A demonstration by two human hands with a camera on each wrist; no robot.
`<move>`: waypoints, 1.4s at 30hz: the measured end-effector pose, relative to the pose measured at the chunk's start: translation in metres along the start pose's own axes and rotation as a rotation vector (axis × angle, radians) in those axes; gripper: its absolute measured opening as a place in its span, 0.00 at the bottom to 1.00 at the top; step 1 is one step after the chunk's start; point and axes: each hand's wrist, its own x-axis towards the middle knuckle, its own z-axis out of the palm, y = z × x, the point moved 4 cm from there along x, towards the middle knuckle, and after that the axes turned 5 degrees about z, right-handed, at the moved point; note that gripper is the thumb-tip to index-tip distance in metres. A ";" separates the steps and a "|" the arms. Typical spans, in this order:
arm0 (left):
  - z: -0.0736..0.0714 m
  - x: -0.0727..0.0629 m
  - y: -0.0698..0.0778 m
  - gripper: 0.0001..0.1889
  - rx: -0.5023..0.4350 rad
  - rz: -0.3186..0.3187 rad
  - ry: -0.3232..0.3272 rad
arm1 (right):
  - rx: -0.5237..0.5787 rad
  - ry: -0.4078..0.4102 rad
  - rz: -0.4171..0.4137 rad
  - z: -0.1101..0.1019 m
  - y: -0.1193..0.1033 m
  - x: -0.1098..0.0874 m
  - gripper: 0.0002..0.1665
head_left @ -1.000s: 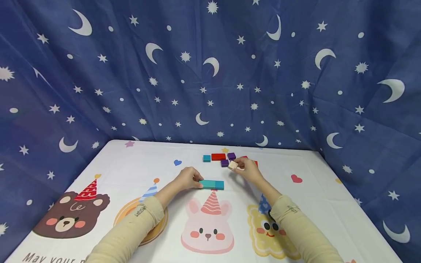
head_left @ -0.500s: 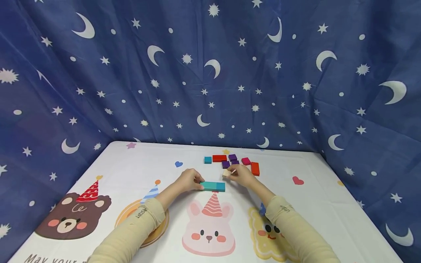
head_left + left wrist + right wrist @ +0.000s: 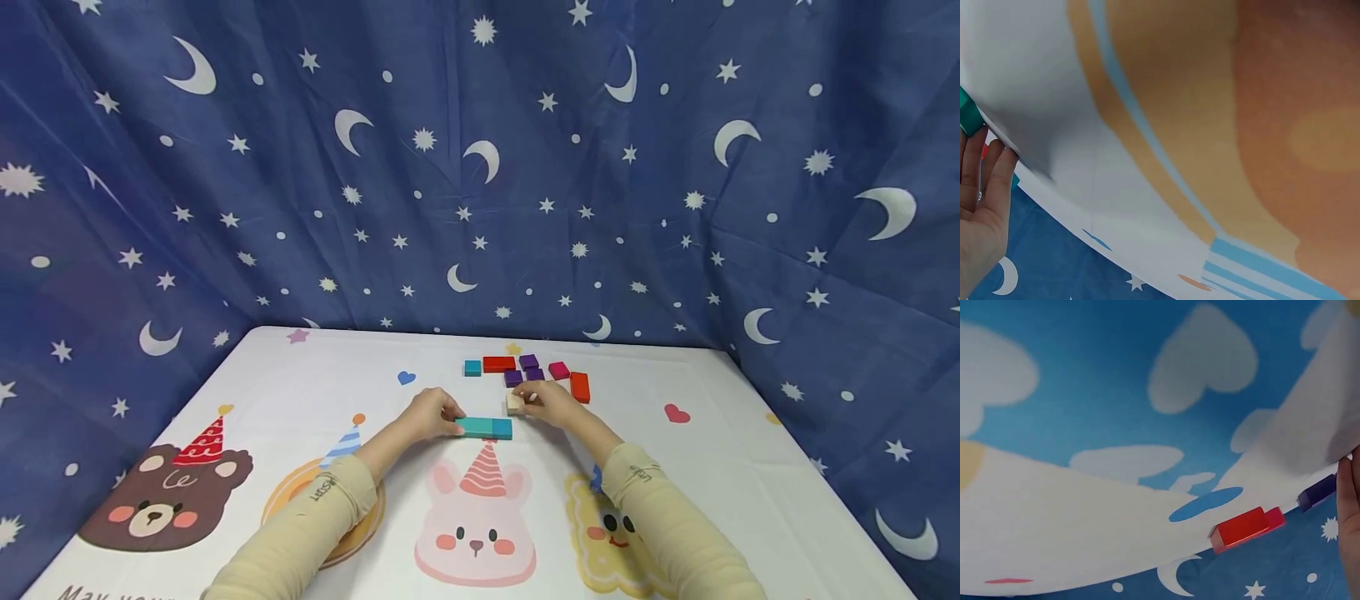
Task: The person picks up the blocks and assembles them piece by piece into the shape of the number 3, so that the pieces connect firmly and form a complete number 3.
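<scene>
At the middle of the table, a teal block point(image 3: 474, 427) and a blue block point(image 3: 502, 428) lie end to end in a row. My left hand point(image 3: 431, 413) holds the row's left end, thumb in front and fingers behind; the left wrist view catches the green-teal block point(image 3: 969, 114) at its fingertips. My right hand point(image 3: 553, 402) pinches a small cream block point(image 3: 513, 405) just behind the blue block, with a narrow gap between them. Whether the cream block touches the table I cannot tell. In the right wrist view only the edge of the right hand point(image 3: 1350, 525) shows.
Behind the right hand lie several purple blocks point(image 3: 528, 362), a red block point(image 3: 498, 364), a small blue block point(image 3: 472, 368), a pink block point(image 3: 558, 370) and an orange-red block point(image 3: 580, 387). A blue star-and-moon curtain point(image 3: 480, 167) hangs behind the white printed tablecloth point(image 3: 675, 467).
My right hand has carried the cream block left and nearer, away from the purple blocks to behind the row, uncovering the pink and orange-red blocks. My left hand stays at the teal block.
</scene>
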 end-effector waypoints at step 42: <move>-0.002 0.000 0.000 0.12 -0.013 -0.010 0.003 | -0.076 -0.080 0.125 0.005 -0.004 0.001 0.24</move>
